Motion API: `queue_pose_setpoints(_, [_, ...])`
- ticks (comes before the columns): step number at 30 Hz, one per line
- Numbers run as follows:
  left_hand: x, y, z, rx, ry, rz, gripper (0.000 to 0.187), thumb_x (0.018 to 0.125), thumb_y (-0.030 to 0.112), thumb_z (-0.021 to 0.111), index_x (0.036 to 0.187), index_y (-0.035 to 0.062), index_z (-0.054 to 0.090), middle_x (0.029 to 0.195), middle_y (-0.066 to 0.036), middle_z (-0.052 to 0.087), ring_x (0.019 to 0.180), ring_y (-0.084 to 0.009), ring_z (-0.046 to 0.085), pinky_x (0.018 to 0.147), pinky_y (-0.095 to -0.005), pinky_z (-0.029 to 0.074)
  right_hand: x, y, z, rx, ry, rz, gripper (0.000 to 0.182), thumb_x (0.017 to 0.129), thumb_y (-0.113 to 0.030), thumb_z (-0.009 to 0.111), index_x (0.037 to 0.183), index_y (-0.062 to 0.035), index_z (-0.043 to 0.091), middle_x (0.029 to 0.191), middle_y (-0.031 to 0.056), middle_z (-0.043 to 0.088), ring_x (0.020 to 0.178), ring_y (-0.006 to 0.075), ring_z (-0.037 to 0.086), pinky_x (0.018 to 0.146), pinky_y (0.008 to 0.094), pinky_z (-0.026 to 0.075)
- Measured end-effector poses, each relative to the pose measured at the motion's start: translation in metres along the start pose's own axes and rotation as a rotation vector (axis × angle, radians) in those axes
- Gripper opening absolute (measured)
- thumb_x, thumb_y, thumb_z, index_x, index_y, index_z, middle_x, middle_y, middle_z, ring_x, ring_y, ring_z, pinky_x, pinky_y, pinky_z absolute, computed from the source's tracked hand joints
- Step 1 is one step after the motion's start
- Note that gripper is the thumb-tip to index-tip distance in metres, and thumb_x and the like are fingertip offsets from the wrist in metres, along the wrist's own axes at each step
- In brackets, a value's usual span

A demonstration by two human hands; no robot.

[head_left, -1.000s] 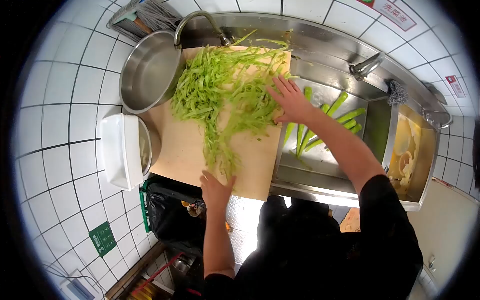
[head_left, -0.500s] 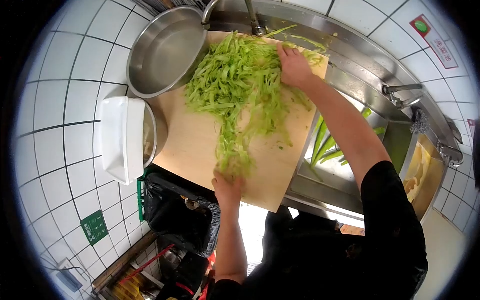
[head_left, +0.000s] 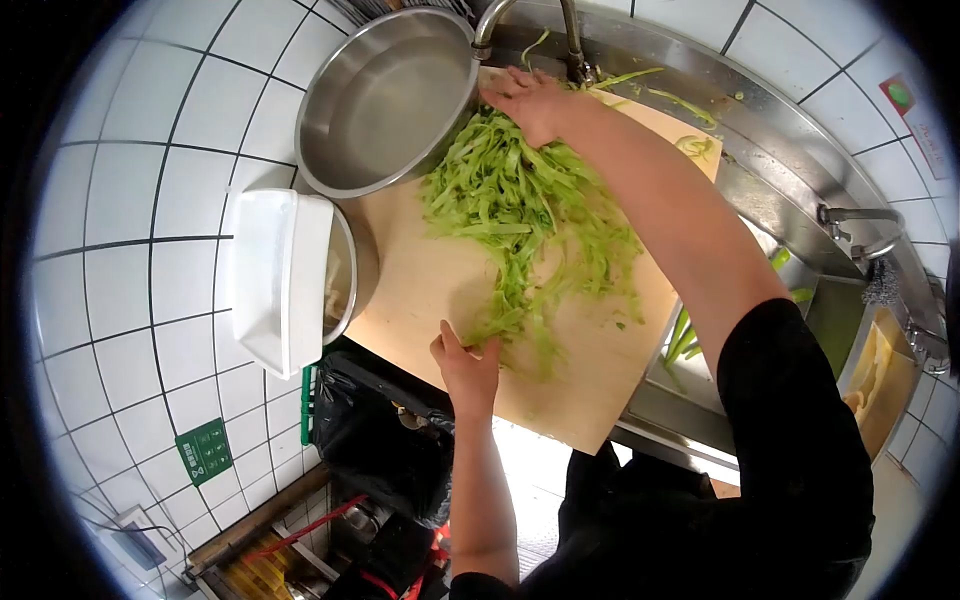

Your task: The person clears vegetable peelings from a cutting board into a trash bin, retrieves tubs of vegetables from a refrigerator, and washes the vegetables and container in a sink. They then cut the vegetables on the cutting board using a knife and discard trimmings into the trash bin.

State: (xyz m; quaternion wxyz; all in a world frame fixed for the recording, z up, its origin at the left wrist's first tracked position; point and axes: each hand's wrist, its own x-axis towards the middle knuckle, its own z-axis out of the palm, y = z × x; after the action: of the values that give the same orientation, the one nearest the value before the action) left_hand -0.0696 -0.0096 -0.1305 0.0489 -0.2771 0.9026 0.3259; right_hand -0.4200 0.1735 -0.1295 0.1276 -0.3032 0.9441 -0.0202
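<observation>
A pile of pale green vegetable peel strips (head_left: pixel 510 190) covers the far half of the wooden cutting board (head_left: pixel 400 270), with a looser trail running toward me. My right hand (head_left: pixel 525 105) reaches to the far edge of the pile. Its fingers are stretched out at the rim of a large steel basin (head_left: pixel 385 110). Close to the board's near left edge is my left hand (head_left: pixel 468 372), thumb and forefinger apart, beside the end of the trail. Neither hand has strips gripped in it.
A white plastic tub (head_left: pixel 285 285) leans over a steel pot at the left. Below it stands a bin lined with a black bag (head_left: pixel 370 430). Taps (head_left: pixel 570 40) rise behind the board. Long green vegetables (head_left: pixel 685 340) lie in the sink to the right.
My right hand has swept left along the far edge of the pile toward the basin. My left hand has parted from the strips, its fingers now spread. The view has shifted slightly.
</observation>
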Motion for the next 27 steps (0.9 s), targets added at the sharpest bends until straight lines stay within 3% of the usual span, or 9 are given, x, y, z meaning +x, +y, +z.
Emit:
queue_pose_setpoints(3, [0.016, -0.015, 0.012, 0.065, 0.111, 0.188, 0.077, 0.085, 0.023, 0.075, 0.143, -0.0115, 0.038, 0.137, -0.032, 0.042, 0.122, -0.0420, 0.048, 0.103, -0.0474, 0.043, 0.019, 0.007, 0.013, 0.060, -0.244, -0.011, 0.099, 0.077, -0.011, 0.070, 0.161, -0.0189, 0.016, 0.167, 0.0073, 0.013, 0.153, 0.0301, 0.013, 0.124, 0.0525, 0.013])
queue_pose_setpoints(5, [0.037, -0.017, 0.018, 0.109, 0.194, 0.264, 0.076, 0.086, 0.026, 0.073, 0.143, -0.0113, 0.038, 0.141, -0.033, 0.041, 0.126, -0.0438, 0.044, 0.107, -0.0501, 0.039, 0.006, 0.007, 0.012, 0.085, -0.255, -0.053, 0.089, 0.080, -0.013, 0.067, 0.158, -0.0146, 0.024, 0.166, 0.0102, 0.019, 0.152, 0.0300, 0.018, 0.124, 0.0482, 0.018])
queue_pose_setpoints(7, [0.066, -0.008, 0.016, -0.060, 0.188, 0.318, 0.075, 0.087, 0.028, 0.070, 0.144, -0.0101, 0.039, 0.147, -0.033, 0.038, 0.136, -0.0459, 0.035, 0.115, -0.0509, 0.030, -0.019, 0.002, 0.005, 0.095, -0.279, -0.103, 0.083, 0.080, -0.013, 0.065, 0.156, -0.0113, 0.031, 0.165, 0.0112, 0.022, 0.151, 0.0304, 0.021, 0.124, 0.0460, 0.021])
queue_pose_setpoints(11, [0.134, 0.019, 0.009, -0.114, 0.127, 0.445, 0.079, 0.087, 0.032, 0.069, 0.148, -0.0045, 0.037, 0.156, -0.027, 0.032, 0.146, -0.0452, 0.023, 0.119, -0.0501, 0.023, -0.070, -0.034, 0.034, 0.091, -0.215, -0.222, 0.075, 0.076, -0.008, 0.064, 0.147, -0.0042, 0.042, 0.156, 0.0154, 0.037, 0.142, 0.0326, 0.038, 0.116, 0.0462, 0.035])
queue_pose_setpoints(14, [0.164, 0.039, -0.002, 0.097, 0.043, 0.573, 0.079, 0.085, 0.039, 0.068, 0.151, 0.0058, 0.038, 0.158, -0.022, 0.032, 0.147, -0.0419, 0.024, 0.119, -0.0507, 0.023, -0.107, -0.053, 0.048, 0.057, -0.058, -0.325, 0.068, 0.078, -0.012, 0.066, 0.143, -0.0081, 0.047, 0.142, 0.0157, 0.051, 0.128, 0.0346, 0.051, 0.108, 0.0466, 0.043])
queue_pose_setpoints(18, [0.197, 0.034, -0.006, 0.359, -0.224, 0.562, 0.081, 0.083, 0.045, 0.068, 0.153, 0.0157, 0.039, 0.158, -0.018, 0.034, 0.148, -0.0381, 0.024, 0.120, -0.0465, 0.023, -0.113, -0.049, 0.036, 0.173, -0.190, -0.292, 0.085, 0.073, -0.008, 0.067, 0.151, -0.0073, 0.035, 0.153, 0.0177, 0.040, 0.140, 0.0340, 0.041, 0.115, 0.0493, 0.035])
queue_pose_setpoints(21, [0.201, 0.037, -0.024, 0.271, -0.457, 0.512, 0.086, 0.083, 0.049, 0.068, 0.154, 0.0109, 0.036, 0.158, -0.020, 0.034, 0.149, -0.0382, 0.024, 0.120, -0.0427, 0.023, -0.121, -0.030, 0.019, 0.218, -0.278, -0.310, 0.095, 0.073, -0.010, 0.070, 0.157, -0.0121, 0.025, 0.156, 0.0179, 0.036, 0.143, 0.0345, 0.036, 0.118, 0.0523, 0.029])
queue_pose_setpoints(24, [0.161, 0.058, -0.055, 0.094, -0.760, 0.282, 0.093, 0.083, 0.055, 0.069, 0.152, 0.0025, 0.035, 0.156, -0.024, 0.035, 0.147, -0.0381, 0.028, 0.119, -0.0409, 0.026, -0.136, -0.010, 0.021, 0.215, -0.325, -0.322, 0.107, 0.073, -0.015, 0.076, 0.160, -0.0156, 0.014, 0.157, 0.0204, 0.032, 0.145, 0.0367, 0.033, 0.119, 0.0544, 0.026])
queue_pose_setpoints(27, [0.121, 0.020, -0.045, 0.227, -0.566, 0.442, 0.103, 0.080, 0.057, 0.072, 0.152, -0.0043, 0.030, 0.154, -0.029, 0.035, 0.141, -0.0402, 0.035, 0.117, -0.0448, 0.030, -0.160, -0.009, 0.022, 0.090, -0.285, -0.288, 0.117, 0.071, -0.019, 0.082, 0.161, -0.0175, 0.007, 0.156, 0.0242, 0.031, 0.144, 0.0401, 0.032, 0.118, 0.0539, 0.027])
